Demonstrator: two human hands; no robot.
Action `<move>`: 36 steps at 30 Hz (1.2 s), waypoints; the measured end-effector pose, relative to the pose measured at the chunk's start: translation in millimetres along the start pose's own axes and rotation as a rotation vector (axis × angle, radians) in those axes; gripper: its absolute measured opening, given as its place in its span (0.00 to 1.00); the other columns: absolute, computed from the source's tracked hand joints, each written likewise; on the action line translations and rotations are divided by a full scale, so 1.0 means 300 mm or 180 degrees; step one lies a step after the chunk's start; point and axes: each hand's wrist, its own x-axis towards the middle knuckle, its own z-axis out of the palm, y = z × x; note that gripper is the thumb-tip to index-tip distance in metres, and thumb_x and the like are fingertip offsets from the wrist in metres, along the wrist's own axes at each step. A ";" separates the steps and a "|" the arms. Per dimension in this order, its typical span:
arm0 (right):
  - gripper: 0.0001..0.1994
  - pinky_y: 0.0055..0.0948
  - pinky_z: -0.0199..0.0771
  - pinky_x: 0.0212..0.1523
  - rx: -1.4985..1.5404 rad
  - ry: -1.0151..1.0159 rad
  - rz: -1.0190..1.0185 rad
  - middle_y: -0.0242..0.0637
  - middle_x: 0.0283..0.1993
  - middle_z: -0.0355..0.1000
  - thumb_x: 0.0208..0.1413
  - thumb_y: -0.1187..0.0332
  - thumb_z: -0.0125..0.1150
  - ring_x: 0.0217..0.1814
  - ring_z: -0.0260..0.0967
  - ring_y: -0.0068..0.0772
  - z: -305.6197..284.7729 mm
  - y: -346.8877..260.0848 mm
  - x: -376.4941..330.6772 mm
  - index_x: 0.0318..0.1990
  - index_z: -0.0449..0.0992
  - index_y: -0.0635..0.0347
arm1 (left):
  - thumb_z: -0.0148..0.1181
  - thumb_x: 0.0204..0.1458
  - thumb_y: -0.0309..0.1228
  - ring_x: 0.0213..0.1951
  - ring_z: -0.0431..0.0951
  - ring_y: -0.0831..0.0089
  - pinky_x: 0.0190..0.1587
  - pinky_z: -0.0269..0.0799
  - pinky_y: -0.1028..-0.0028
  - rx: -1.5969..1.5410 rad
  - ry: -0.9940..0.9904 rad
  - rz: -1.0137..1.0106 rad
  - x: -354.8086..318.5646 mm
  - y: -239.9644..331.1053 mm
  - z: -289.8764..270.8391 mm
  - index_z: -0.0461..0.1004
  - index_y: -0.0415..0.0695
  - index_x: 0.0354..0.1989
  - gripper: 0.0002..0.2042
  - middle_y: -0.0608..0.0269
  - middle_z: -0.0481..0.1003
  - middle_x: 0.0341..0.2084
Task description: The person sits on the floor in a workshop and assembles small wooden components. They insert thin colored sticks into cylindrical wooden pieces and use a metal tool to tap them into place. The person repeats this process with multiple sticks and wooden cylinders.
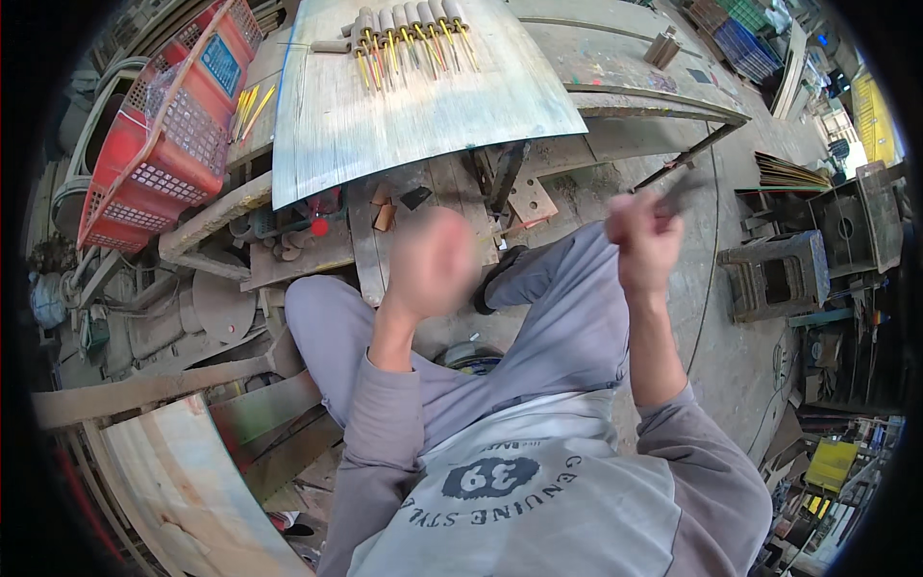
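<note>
My left hand (437, 260) is raised in front of my lap, and motion smears its fingers, so what it holds, if anything, does not show. Higher and to the right, my right hand (646, 240) is closed on a dark, blurred object (685, 196) that sticks up past the fingers; its kind cannot be made out. Beyond both hands is a pale wooden board (423, 120). Lying on its far part is a row of grey-brown cylinders with thin yellow and red sticks (413, 43). Neither hand touches the board.
A red plastic basket (183, 135) stands to the left, next to loose yellow sticks (252, 111). Small wood blocks (384, 210) lie under the board's near edge. At right is a worn stool (775, 277). A rough wooden rail (154, 392) runs by my left side.
</note>
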 end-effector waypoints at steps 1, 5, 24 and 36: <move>0.14 0.23 0.47 0.16 0.1091 0.0561 0.0395 0.28 0.13 0.50 0.47 0.80 0.52 0.15 0.43 0.18 0.001 -0.013 0.005 0.16 0.55 0.58 | 0.48 0.51 0.30 0.16 0.58 0.85 0.19 0.53 0.81 -0.0058 0.0018 -0.0035 0.002 0.004 0.003 0.62 0.40 0.29 0.06 0.69 0.62 0.14; 0.14 0.19 0.51 0.17 -0.2117 -0.1083 -0.0725 0.23 0.14 0.53 0.50 0.85 0.45 0.16 0.48 0.15 0.000 -0.004 -0.041 0.19 0.54 0.54 | 0.51 0.46 0.30 0.09 0.62 0.69 0.16 0.56 0.72 0.0142 0.0174 0.0098 0.006 0.027 0.009 0.65 0.43 0.27 0.05 0.64 0.60 0.08; 0.05 0.18 0.47 0.16 0.0292 -0.0225 0.0796 0.20 0.15 0.57 0.53 0.73 0.60 0.15 0.49 0.11 0.011 -0.051 -0.047 0.33 0.71 0.64 | 0.50 0.49 0.28 0.12 0.61 0.76 0.17 0.55 0.76 -0.0141 0.0063 0.0097 -0.012 0.017 0.031 0.64 0.41 0.30 0.05 0.65 0.61 0.11; 0.08 0.15 0.49 0.18 0.0278 -0.0377 0.0802 0.23 0.19 0.66 0.50 0.72 0.65 0.18 0.54 0.11 0.134 -0.014 -0.067 0.35 0.77 0.67 | 0.63 0.47 0.22 0.33 0.74 0.78 0.35 0.70 0.80 -0.0598 0.0241 -0.0004 0.012 0.043 0.049 0.71 0.35 0.41 0.13 0.59 0.75 0.32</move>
